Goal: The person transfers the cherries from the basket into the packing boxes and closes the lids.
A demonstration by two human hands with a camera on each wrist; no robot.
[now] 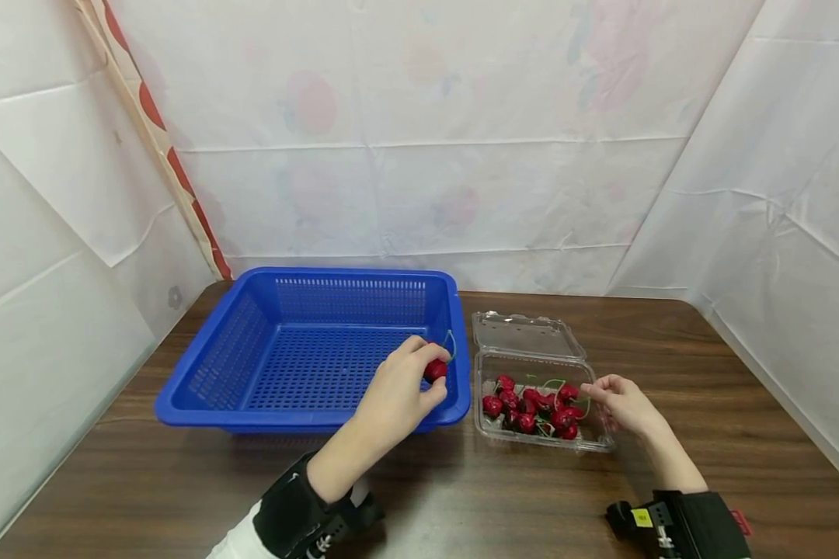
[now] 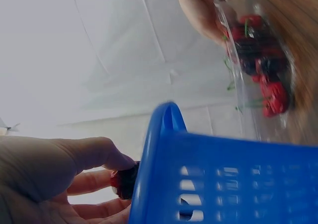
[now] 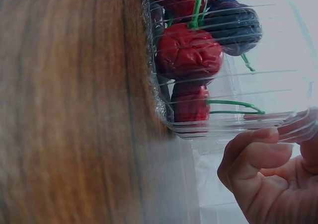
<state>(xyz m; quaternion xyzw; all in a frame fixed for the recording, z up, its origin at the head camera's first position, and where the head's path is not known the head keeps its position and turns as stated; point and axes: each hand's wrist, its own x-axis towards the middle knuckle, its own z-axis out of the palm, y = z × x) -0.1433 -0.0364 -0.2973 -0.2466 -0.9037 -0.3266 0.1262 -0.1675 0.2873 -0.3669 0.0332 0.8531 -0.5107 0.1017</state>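
Observation:
My left hand (image 1: 395, 392) pinches a dark red cherry (image 1: 436, 370) with a green stem between thumb and fingers, above the right side of a blue plastic basket (image 1: 308, 419). In the left wrist view the basket's rim partly covers that cherry (image 2: 124, 182). Right of the basket stands a clear plastic box (image 1: 495, 431), its lid folded back, with several red cherries (image 1: 526, 423) inside. The fingers of my right hand (image 1: 625, 404) grip the box's right rim. The right wrist view shows this hand (image 3: 268, 177) with fingers curled at the clear wall.
Both containers stand on a brown wood-grain table (image 1: 531, 505). White sheeting (image 1: 405, 186) hangs behind the table and along both sides. At the back left runs a strip with red shapes (image 1: 152, 105). Each wrist wears a black strap with a camera.

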